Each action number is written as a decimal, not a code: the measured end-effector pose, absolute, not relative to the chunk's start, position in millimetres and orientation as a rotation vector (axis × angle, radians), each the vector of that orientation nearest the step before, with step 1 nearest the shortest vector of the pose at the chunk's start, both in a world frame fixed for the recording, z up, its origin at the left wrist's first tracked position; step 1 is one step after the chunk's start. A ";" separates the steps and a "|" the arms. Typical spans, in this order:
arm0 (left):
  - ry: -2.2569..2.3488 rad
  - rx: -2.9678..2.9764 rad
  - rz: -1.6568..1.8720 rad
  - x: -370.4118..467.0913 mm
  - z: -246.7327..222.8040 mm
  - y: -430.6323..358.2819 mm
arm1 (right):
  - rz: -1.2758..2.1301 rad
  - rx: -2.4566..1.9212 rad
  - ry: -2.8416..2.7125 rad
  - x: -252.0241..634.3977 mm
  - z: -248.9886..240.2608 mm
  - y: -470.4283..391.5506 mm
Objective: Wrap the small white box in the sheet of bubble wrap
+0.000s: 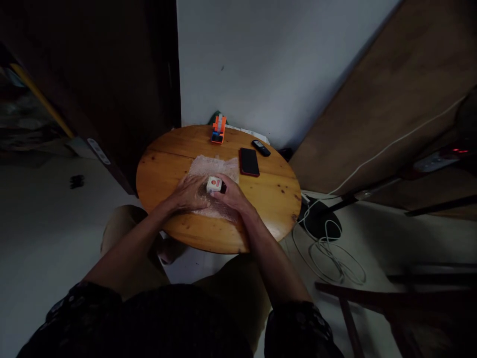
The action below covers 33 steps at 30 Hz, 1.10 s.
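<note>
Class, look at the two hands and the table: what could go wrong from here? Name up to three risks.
1. The box is held by the right hand alone, as far as can be seen, so it might slip.
2. The bubble wrap lies loose beneath the hands and could slide or crumple under the left hand.
3. The black device lies close beside the wrap, so a sideways sweep might knock it.

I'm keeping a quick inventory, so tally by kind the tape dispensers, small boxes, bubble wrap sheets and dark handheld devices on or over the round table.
Tape dispenser: 1
Small white box: 1
Bubble wrap sheet: 1
Dark handheld devices: 2 (larger red-edged one, smaller one)
Total: 5
</note>
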<state>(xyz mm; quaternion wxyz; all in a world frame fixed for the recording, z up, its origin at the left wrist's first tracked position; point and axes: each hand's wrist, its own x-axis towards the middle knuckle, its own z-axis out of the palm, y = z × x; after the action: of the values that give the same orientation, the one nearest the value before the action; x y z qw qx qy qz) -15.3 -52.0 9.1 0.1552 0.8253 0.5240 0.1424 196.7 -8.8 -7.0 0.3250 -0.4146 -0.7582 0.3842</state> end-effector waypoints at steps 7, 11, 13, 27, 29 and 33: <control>1.477 2.358 0.443 -17.7 2.8 -51.2 | 1.034 -1.147 -2.020 203.9 -2.6 -11.2; 1.500 2.353 0.453 -16.3 4.6 -54.1 | 1.011 -1.143 -2.061 204.6 2.0 -13.6; 1.498 2.363 0.451 -15.4 5.2 -54.8 | 1.016 -1.138 -2.064 204.9 2.3 -13.8; 1.442 2.418 0.473 -40.7 20.7 -90.3 | 1.036 -1.073 -2.064 204.0 -1.5 -11.2; 1.394 2.514 0.417 -40.4 25.5 -105.7 | 1.033 -1.063 -2.063 204.2 -2.2 -11.7; 1.369 2.628 0.363 -31.1 28.2 -118.8 | 1.016 -1.089 -2.069 204.4 -4.3 -11.6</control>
<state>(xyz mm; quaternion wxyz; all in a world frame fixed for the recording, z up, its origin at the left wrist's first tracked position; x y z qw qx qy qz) -31.1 -118.8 28.2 0.0778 0.8776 0.4572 0.1210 204.4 -11.6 -4.3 0.2920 -0.4087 -0.7762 0.3811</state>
